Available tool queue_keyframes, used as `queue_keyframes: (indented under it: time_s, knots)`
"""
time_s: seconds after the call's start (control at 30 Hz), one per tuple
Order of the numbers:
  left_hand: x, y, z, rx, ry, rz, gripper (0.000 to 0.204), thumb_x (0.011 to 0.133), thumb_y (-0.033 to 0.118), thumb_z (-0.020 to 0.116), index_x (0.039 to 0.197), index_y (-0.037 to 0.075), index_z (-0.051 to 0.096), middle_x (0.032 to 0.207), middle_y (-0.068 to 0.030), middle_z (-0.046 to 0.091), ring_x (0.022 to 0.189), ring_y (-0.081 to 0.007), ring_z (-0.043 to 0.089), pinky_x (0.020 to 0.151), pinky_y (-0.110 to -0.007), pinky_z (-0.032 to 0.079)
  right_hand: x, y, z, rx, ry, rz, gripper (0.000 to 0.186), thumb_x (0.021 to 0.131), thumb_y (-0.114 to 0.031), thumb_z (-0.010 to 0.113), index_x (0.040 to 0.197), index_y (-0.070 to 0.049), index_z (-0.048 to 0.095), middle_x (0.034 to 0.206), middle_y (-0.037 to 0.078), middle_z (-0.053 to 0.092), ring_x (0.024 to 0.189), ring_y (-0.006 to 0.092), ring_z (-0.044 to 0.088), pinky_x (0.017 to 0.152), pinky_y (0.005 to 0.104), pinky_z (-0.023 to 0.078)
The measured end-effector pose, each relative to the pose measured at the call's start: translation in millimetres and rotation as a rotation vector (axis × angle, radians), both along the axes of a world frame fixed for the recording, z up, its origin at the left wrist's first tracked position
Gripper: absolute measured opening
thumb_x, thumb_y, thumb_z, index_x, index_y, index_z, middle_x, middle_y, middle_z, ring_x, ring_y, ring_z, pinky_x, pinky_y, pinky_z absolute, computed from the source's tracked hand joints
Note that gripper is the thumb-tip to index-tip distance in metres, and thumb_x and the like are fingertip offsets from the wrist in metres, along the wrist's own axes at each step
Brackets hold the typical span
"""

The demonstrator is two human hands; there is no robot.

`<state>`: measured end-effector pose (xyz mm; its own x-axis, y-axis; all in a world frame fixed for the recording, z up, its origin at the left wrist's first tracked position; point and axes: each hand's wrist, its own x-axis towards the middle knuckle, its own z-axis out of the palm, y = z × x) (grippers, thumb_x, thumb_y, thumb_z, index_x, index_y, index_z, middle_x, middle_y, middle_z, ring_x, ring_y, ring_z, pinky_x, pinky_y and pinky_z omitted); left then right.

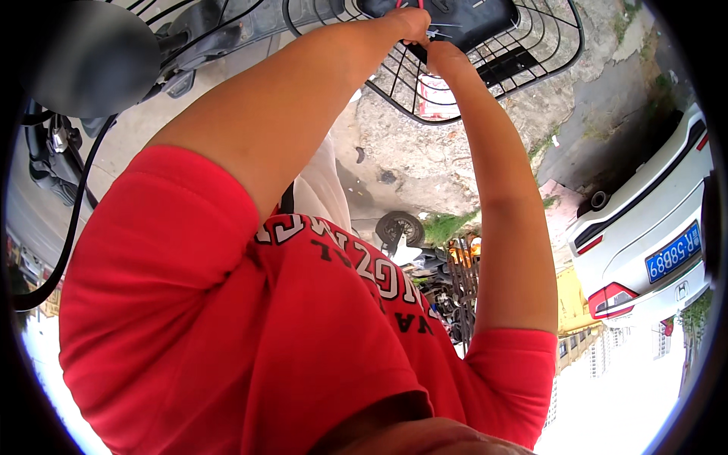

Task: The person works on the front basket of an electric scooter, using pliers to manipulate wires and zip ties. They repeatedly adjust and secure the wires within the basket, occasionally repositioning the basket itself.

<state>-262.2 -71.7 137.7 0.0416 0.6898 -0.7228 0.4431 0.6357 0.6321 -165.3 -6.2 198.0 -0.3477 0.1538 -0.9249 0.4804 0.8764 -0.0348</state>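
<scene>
At the top of the head view, both hands meet over a black wire basket. My left hand is closed, with the red handles of a small tool showing at its far side; the tool's kind is hidden. Just right of it and nearer me, my right hand pinches something its fingers cover. Thin pale strips stick out to the right beside the fingers. Beneath them lies a smooth black panel in the basket.
A round black mirror and dark cables stand at the left. Under the basket is rough, broken concrete with a red-and-white packet. A white car is parked at the right. Beyond my shirt lie a wheel and piled scrap.
</scene>
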Motion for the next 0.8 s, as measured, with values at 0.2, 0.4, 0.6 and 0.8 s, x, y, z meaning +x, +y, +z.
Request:
queue_keyframes:
  time_s: [0.2, 0.4, 0.6, 0.8]
  knots:
    - [7, -4, 1, -0.031, 0.01, 0.027, 0.028, 0.07, 0.032, 0.072, 0.066, 0.005, 0.065, 0.059, -0.0042, 0.063, 0.059, -0.0167, 0.062, 0.059, -0.031, 0.048, 12, 2, -14, -0.023, 0.063, 0.137, 0.053, 0.08, 0.0, 0.046, 0.128, -0.022, 0.045, 0.101, 0.015, 0.063, 0.097, 0.0319, 0.06, 0.08, 0.0407, 0.05]
    - [2, -1, 2, 0.075, 0.069, 0.175, 0.02, 0.066, 0.017, 0.071, 0.078, 0.002, 0.067, 0.083, -0.0198, 0.065, 0.083, -0.0332, 0.063, 0.073, -0.038, 0.048, 12, 4, -8, 0.013, 0.088, 0.109, 0.046, 0.075, -0.005, 0.055, 0.119, -0.017, 0.053, 0.101, 0.014, 0.064, 0.096, 0.0293, 0.061, 0.08, 0.0395, 0.051]
    - [3, -2, -1, 0.088, 0.09, 0.202, 0.021, 0.068, 0.017, 0.07, 0.083, 0.003, 0.068, 0.091, -0.0197, 0.065, 0.089, -0.0326, 0.063, 0.077, -0.038, 0.048, 4, -2, 0, 0.031, 0.088, 0.15, 0.037, 0.072, -0.008, 0.059, 0.109, -0.01, 0.06, 0.101, 0.014, 0.064, 0.096, 0.0296, 0.062, 0.082, 0.039, 0.05]
    - [0, -1, 7, -0.015, 0.051, 0.082, 0.023, 0.07, 0.027, 0.071, 0.072, 0.004, 0.066, 0.07, -0.0087, 0.063, 0.068, -0.022, 0.062, 0.064, -0.034, 0.049, 9, -4, -9, 0.036, 0.018, 0.156, 0.039, 0.078, -0.01, 0.052, 0.116, -0.01, 0.057, 0.103, 0.013, 0.064, 0.096, 0.0287, 0.062, 0.081, 0.0383, 0.05]
